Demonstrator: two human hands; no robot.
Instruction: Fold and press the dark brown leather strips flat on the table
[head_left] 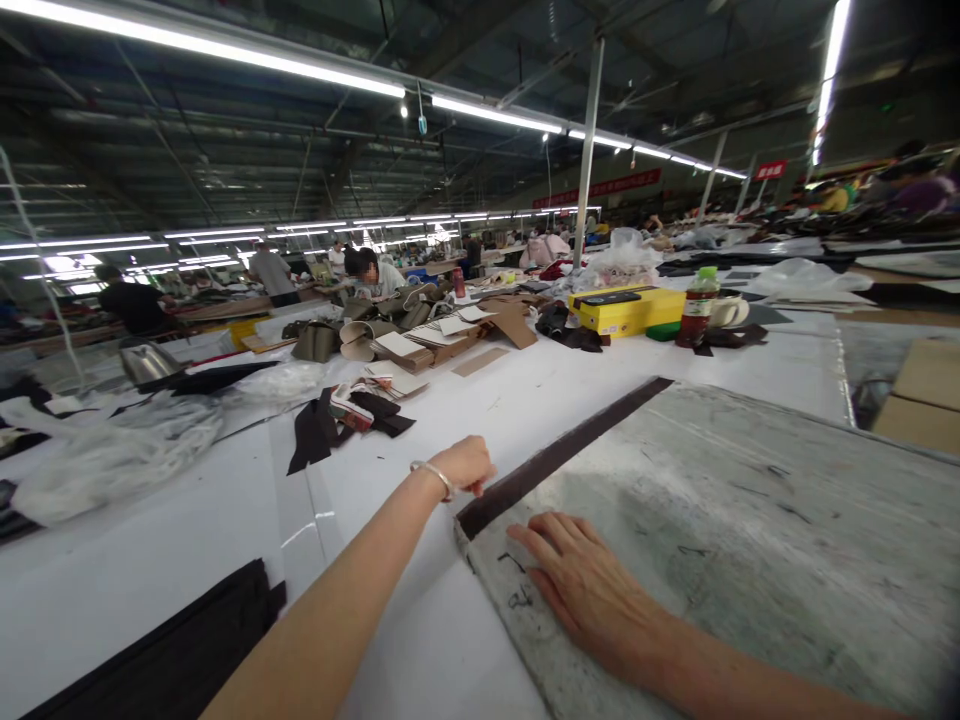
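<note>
A long dark leather strip (pixel 555 455) lies along the left edge of a grey, stained work board (pixel 750 540) on the white table (pixel 225 520). My left hand (pixel 466 465), with a silver bracelet at the wrist, is curled closed and pinches the strip near its near end. My right hand (pixel 581 580) lies flat on the board just behind that end, fingers stretched out and holding nothing.
A black sheet (pixel 180 650) lies at the near left. Dark leather scraps (pixel 330 420), cardboard pieces (pixel 450 340), a yellow box (pixel 626 310) and a drink bottle (pixel 697 305) sit farther back. Plastic bags (pixel 105 450) lie at left. Other people work at distant tables.
</note>
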